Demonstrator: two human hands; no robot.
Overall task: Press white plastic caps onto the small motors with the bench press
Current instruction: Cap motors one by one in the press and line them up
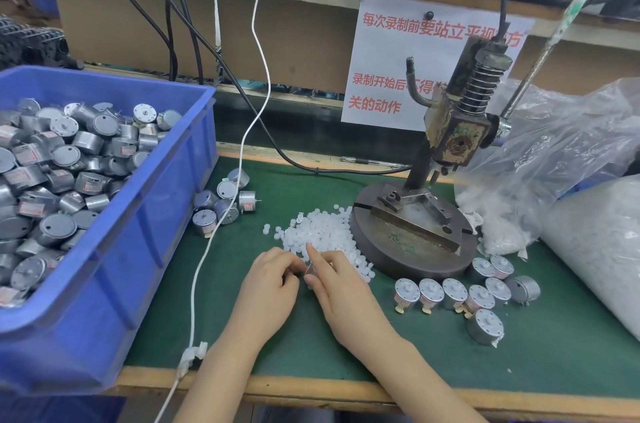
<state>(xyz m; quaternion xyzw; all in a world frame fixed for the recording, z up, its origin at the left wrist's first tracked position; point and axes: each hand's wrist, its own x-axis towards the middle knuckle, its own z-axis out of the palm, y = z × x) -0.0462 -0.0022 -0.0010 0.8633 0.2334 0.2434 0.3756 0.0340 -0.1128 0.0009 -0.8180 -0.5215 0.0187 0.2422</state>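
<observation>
My left hand (273, 278) and my right hand (337, 284) meet on the green mat, just in front of a heap of small white plastic caps (317, 232). Between their fingertips sits a small silver motor (310, 270), mostly hidden; the left fingers curl round it and the right thumb and forefinger touch it. Whether the right fingers pinch a cap I cannot tell. The bench press (446, 152) stands to the right on its round iron base (408, 249), ram raised. Several capped motors (453, 292) lie in front of the base.
A blue bin (156, 232) full of silver motors fills the left side. Several loose motors (225, 200) lie beside it. A white cable (207, 249) crosses the mat. Clear plastic bags (554, 162) of white caps crowd the right. The press lever (540, 51) slants up right.
</observation>
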